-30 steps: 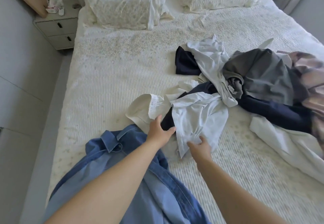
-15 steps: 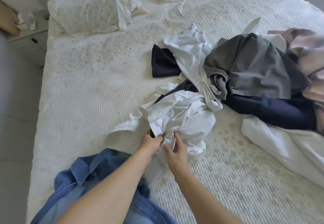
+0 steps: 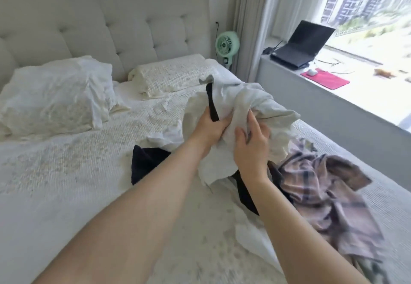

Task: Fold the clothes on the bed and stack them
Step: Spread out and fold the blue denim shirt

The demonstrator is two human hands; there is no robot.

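Both hands raised above the bed [image 3: 66, 172], each gripping one bunched white garment [image 3: 242, 103]. Left hand [image 3: 209, 128]: fingers curled into the cloth beside a dark strip [image 3: 212, 106] running through it. Right hand [image 3: 251, 143]: fingers curled over the bundle's near side. Garment: crumpled, lifted off the bedspread, its lower edge hanging between the forearms. Beneath and to the right: plaid shirt [image 3: 322, 194], dark navy garment [image 3: 146, 161], further white clothing [image 3: 251, 239], all lying loose on the bed. At the headboard [image 3: 111, 23]: two pillows [image 3: 55, 97]. Beyond the bed: green fan [image 3: 227, 44]; window ledge carrying an open laptop [image 3: 300, 46] and a red mat [image 3: 324, 80].
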